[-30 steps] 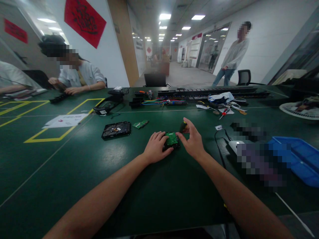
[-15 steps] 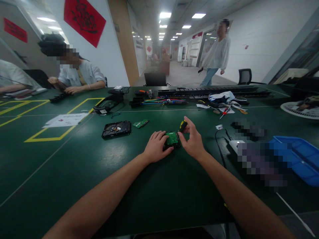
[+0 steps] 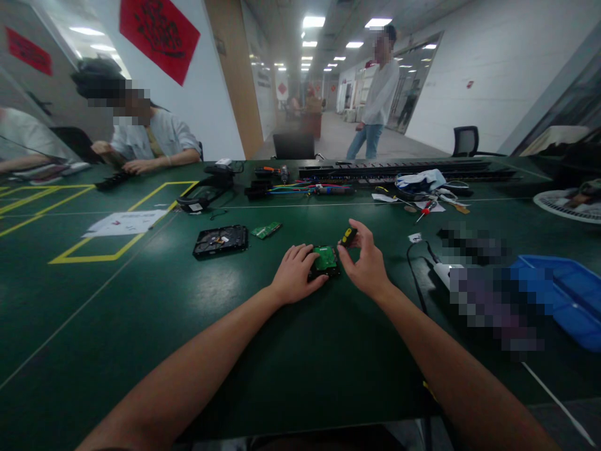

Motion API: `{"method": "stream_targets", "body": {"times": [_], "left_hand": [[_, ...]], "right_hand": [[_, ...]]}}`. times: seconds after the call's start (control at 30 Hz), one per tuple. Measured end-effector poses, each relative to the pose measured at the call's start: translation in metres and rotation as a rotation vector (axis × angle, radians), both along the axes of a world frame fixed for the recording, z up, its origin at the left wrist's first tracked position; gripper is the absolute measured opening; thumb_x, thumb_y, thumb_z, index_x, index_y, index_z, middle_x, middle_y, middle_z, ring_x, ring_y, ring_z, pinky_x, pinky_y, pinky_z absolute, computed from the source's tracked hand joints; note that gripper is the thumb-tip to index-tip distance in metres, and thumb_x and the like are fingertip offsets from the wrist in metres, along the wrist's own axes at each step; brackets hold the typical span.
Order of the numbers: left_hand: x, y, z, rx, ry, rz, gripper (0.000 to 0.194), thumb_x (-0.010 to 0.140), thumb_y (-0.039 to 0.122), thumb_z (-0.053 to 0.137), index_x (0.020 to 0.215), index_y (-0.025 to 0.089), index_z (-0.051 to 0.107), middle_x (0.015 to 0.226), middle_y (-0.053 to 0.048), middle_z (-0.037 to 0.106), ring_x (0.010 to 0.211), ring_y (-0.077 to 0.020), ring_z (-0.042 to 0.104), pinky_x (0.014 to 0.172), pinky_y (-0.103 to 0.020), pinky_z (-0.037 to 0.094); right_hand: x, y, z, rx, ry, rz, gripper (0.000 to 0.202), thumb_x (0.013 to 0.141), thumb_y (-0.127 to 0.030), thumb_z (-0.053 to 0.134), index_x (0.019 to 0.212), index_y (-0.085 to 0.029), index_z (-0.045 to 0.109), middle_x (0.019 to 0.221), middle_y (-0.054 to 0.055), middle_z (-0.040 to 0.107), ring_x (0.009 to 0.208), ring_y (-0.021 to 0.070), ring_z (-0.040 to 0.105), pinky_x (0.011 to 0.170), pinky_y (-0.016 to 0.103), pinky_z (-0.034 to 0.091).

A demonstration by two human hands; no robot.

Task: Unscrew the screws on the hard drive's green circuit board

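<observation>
My left hand (image 3: 297, 274) rests on the left side of a hard drive (image 3: 328, 272), its fingers over the far edge and thumb along the near edge, holding it against the table. On the drive's upper face is a green circuit board (image 3: 325, 257). Just right of it, my right hand (image 3: 367, 263) pinches a screwdriver (image 3: 348, 236) with a short black and yellow handle. The screwdriver is tilted beside the drive's right edge, and its tip cannot be made out. Left of my hands lie a second, black hard drive (image 3: 220, 242) and a loose green circuit board (image 3: 267, 230).
Cables (image 3: 310, 186), long black rails (image 3: 394, 170) and a red-handled screwdriver (image 3: 426, 210) lie across the back. A blue tray (image 3: 563, 300) is at right. Papers (image 3: 126, 223) lie at left. One person (image 3: 154, 141) sits at far left; another (image 3: 379, 94) is behind the table.
My right hand has shifted slightly right, and the screwdriver handle leans more to the right, away from the hard drive. My left hand stays on the drive. The standing person has moved left.
</observation>
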State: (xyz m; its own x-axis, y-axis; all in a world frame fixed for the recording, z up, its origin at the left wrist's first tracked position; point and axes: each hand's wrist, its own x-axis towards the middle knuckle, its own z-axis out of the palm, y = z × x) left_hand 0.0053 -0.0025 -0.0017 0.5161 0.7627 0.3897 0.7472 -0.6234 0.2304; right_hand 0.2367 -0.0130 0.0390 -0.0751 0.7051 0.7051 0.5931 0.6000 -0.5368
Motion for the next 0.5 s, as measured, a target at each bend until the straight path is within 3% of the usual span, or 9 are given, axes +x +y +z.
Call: {"method": "stream_targets", "body": {"times": [0.2,0.4,0.5], "left_hand": [[-0.0006,0.0007,-0.0009,0.003,0.007,-0.001,0.061,0.096,0.062,0.065,0.141,0.022,0.061,0.157,-0.014,0.054,0.15,-0.0368,0.045,0.129,-0.061,0.032],[-0.0009,0.0,-0.0002,0.002,0.014,0.005,0.062,0.096,0.063,0.064,0.142,0.022,0.06,0.158,-0.015,0.054,0.15,-0.0373,0.045,0.129,-0.062,0.032],[0.0,0.0,0.0,-0.003,0.012,0.007,0.062,0.096,0.063,0.064,0.142,0.021,0.061,0.157,-0.015,0.054,0.15,-0.0377,0.045,0.129,-0.061,0.032]], "right_hand": [[0.0,0.0012,-0.0037,0.005,0.033,0.022,0.069,0.099,-0.029,0.063,0.161,-0.032,0.033,0.142,0.013,0.064,0.101,0.0259,0.075,0.096,0.052,0.064],[0.0039,0.0028,0.0015,0.055,-0.034,-0.054,0.062,0.097,-0.037,0.071,0.155,-0.037,0.047,0.125,0.008,0.07,0.095,0.0269,0.072,0.091,0.052,0.064],[0.0038,0.0016,0.0042,0.043,-0.039,-0.039,0.06,0.099,-0.034,0.069,0.155,-0.037,0.047,0.127,0.008,0.07,0.096,0.0271,0.072,0.092,0.053,0.064]]}}
